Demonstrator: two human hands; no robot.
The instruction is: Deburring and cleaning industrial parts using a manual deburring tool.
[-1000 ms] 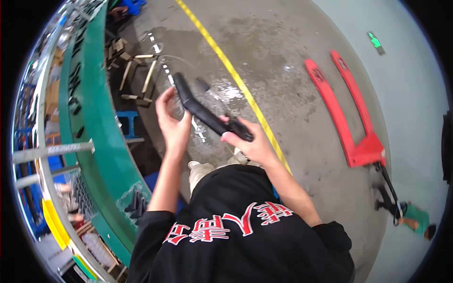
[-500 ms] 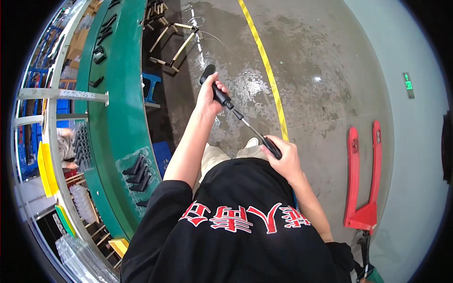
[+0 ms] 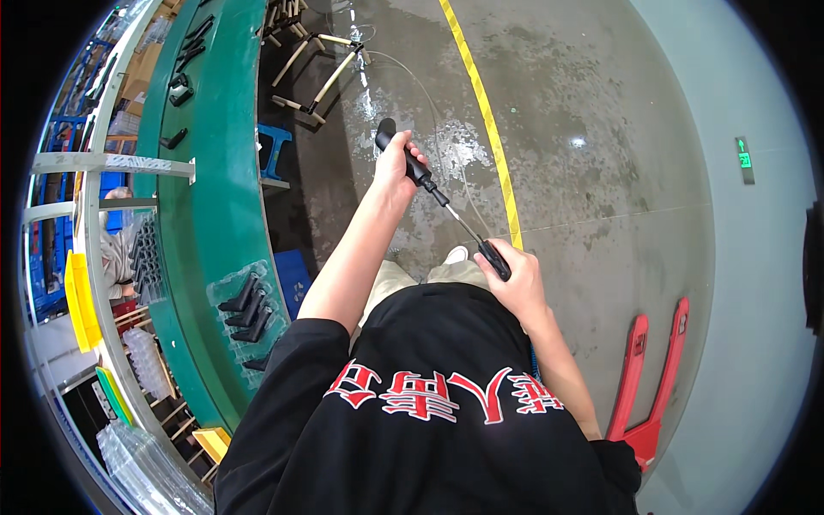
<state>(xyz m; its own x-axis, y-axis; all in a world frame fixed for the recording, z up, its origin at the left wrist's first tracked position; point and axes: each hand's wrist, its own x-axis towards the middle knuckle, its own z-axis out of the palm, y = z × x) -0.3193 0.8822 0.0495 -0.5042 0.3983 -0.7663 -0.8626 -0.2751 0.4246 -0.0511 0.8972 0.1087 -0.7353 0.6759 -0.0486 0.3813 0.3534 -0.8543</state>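
Note:
My left hand [image 3: 395,172] is closed around a black L-shaped handle [image 3: 418,174], held up in front of me over the floor. Its wide end sticks out beyond my thumb. Closer to my body, my right hand [image 3: 520,283] grips the black grip of a screwdriver-like tool [image 3: 466,227]. The tool's thin metal shaft slants up and left, with a black collar near its far end. That far end meets the lower end of the handle; whether it goes inside I cannot tell.
On my left runs a long green bench [image 3: 227,189] carrying a clear plastic tray [image 3: 273,300] of similar black handles. A red pallet jack [image 3: 631,378] stands right, near the wall. A thin hose [image 3: 429,99] crosses the wet floor beside a yellow line [image 3: 482,99]. Ahead is a beige tube frame [image 3: 335,79].
My left hand and the black handle have shifted slightly right; the two pieces still meet. The pallet jack now appears lower in view, and more of the hose shows.

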